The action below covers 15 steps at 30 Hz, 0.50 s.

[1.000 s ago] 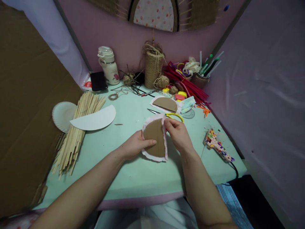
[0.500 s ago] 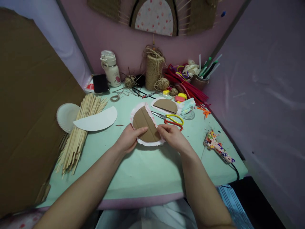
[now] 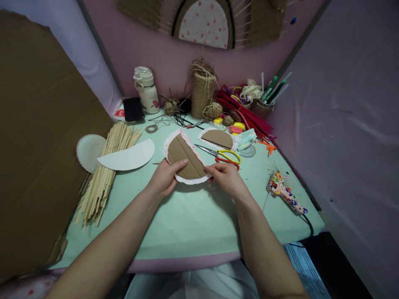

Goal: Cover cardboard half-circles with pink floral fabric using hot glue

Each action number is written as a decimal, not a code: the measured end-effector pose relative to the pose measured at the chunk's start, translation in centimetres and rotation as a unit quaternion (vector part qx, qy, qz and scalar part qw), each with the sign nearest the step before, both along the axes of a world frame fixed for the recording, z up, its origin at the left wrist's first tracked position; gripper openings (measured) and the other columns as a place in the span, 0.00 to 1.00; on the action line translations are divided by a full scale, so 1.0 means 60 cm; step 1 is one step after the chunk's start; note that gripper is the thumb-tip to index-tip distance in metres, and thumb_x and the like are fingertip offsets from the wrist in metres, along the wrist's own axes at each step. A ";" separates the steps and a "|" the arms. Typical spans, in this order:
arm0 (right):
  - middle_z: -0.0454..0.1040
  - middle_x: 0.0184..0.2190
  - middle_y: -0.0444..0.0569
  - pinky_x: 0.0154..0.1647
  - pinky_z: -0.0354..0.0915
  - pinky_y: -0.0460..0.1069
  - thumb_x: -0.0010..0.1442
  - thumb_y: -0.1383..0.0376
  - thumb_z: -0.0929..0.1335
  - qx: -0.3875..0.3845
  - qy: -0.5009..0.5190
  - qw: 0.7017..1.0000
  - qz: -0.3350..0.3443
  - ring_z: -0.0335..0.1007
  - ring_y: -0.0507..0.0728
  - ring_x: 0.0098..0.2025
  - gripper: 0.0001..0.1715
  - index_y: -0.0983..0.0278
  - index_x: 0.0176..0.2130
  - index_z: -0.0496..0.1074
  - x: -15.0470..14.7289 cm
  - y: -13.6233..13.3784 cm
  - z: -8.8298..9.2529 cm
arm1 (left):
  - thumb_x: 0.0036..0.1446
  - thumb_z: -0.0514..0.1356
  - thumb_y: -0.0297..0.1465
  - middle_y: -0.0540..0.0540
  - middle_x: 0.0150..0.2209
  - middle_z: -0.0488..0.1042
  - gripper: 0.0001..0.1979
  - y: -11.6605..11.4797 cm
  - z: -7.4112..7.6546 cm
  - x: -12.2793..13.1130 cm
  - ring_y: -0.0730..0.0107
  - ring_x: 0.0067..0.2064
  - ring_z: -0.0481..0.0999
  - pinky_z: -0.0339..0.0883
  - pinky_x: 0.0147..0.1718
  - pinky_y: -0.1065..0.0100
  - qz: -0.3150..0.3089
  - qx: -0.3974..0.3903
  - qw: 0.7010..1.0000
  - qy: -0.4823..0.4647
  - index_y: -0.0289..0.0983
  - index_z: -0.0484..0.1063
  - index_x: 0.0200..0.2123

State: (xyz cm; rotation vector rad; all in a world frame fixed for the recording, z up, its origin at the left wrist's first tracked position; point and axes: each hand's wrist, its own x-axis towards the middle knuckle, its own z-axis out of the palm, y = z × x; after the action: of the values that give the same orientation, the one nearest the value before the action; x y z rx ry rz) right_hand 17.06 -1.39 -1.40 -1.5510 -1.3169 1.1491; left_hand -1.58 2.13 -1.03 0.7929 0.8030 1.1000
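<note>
Between my hands, above the table, is a cardboard half-circle (image 3: 184,155) with a white and pink-spotted border around it. My left hand (image 3: 165,176) grips its lower left side, thumb lying on the brown face and the other fingers underneath. At its right corner, my right hand (image 3: 226,176) pinches the edge between thumb and fingers. Just beyond my right hand lie scissors (image 3: 222,155) with one yellow and one red handle, blades pointing left. Behind them rests a second cardboard half-circle (image 3: 218,138) on white spotted material.
Left are wooden sticks (image 3: 102,182), a white paper half-circle (image 3: 127,157) and a paper plate (image 3: 89,151). A patterned glue gun (image 3: 286,193) lies right, its cord over the edge. A bottle (image 3: 147,91), a twine spool (image 3: 202,93) and red pipe cleaners (image 3: 249,116) stand or lie behind.
The bordered cardboard half-circle has shifted left and slightly up, and its straight edge slants more. My left hand moved left with it; my right hand keeps its pinch at the corner.
</note>
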 end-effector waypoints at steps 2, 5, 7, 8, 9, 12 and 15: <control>0.75 0.20 0.46 0.22 0.52 0.47 0.55 0.50 0.69 0.003 0.001 1.000 0.001 0.61 0.51 0.21 0.21 0.65 0.28 0.77 0.000 0.000 -0.001 | 0.43 0.71 0.30 0.41 0.44 0.80 0.30 0.001 0.000 -0.001 0.55 0.49 0.77 0.69 0.52 0.56 0.004 0.002 1.000 -0.005 0.35 0.73 0.52; 0.75 0.20 0.46 0.23 0.52 0.46 0.55 0.50 0.69 0.006 0.012 1.000 0.006 0.61 0.51 0.21 0.21 0.65 0.27 0.77 -0.001 0.000 0.000 | 0.43 0.71 0.29 0.42 0.44 0.81 0.30 0.004 0.001 -0.002 0.56 0.49 0.77 0.69 0.53 0.57 0.019 0.002 1.000 -0.009 0.36 0.72 0.53; 0.73 0.18 0.45 0.23 0.52 0.46 0.54 0.50 0.69 0.007 0.016 1.000 -0.002 0.61 0.51 0.21 0.22 0.65 0.23 0.75 -0.002 0.000 0.003 | 0.43 0.71 0.29 0.42 0.44 0.81 0.31 0.005 0.001 -0.003 0.56 0.49 0.78 0.69 0.53 0.57 0.026 -0.002 1.000 -0.008 0.36 0.72 0.54; 0.73 0.18 0.45 0.23 0.52 0.46 0.54 0.50 0.69 0.006 0.016 1.000 -0.007 0.61 0.51 0.21 0.22 0.64 0.23 0.75 -0.002 0.000 0.004 | 0.43 0.71 0.29 0.42 0.44 0.81 0.32 0.007 0.000 -0.003 0.56 0.49 0.78 0.69 0.53 0.57 0.027 -0.004 1.000 -0.009 0.36 0.72 0.54; 0.74 0.19 0.45 0.24 0.54 0.47 0.54 0.50 0.69 0.006 0.018 1.000 -0.007 0.63 0.52 0.22 0.21 0.64 0.24 0.76 -0.002 0.000 0.006 | 0.43 0.71 0.29 0.42 0.44 0.81 0.32 0.008 -0.001 -0.004 0.57 0.49 0.78 0.69 0.53 0.57 0.029 -0.006 0.999 -0.011 0.37 0.71 0.54; 0.79 0.29 0.49 0.27 0.59 0.47 0.56 0.48 0.68 0.013 0.050 0.999 -0.003 0.70 0.54 0.28 0.23 0.64 0.33 0.79 0.002 0.001 0.009 | 0.43 0.71 0.27 0.43 0.45 0.81 0.33 0.013 -0.005 -0.007 0.58 0.49 0.78 0.69 0.53 0.58 0.041 -0.022 0.999 -0.023 0.38 0.70 0.55; 0.80 0.35 0.52 0.29 0.62 0.47 0.58 0.47 0.66 0.030 0.101 0.994 -0.022 0.73 0.54 0.31 0.26 0.65 0.39 0.79 0.006 0.003 0.009 | 0.46 0.68 0.25 0.44 0.44 0.81 0.30 0.019 -0.008 -0.012 0.60 0.48 0.79 0.71 0.53 0.59 0.045 -0.062 0.996 -0.046 0.37 0.70 0.55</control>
State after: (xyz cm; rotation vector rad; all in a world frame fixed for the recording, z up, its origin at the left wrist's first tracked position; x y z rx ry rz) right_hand 17.45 -1.24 -0.88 -1.3751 -1.1655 1.1948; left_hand -2.30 3.25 -1.50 0.6028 0.8281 1.1468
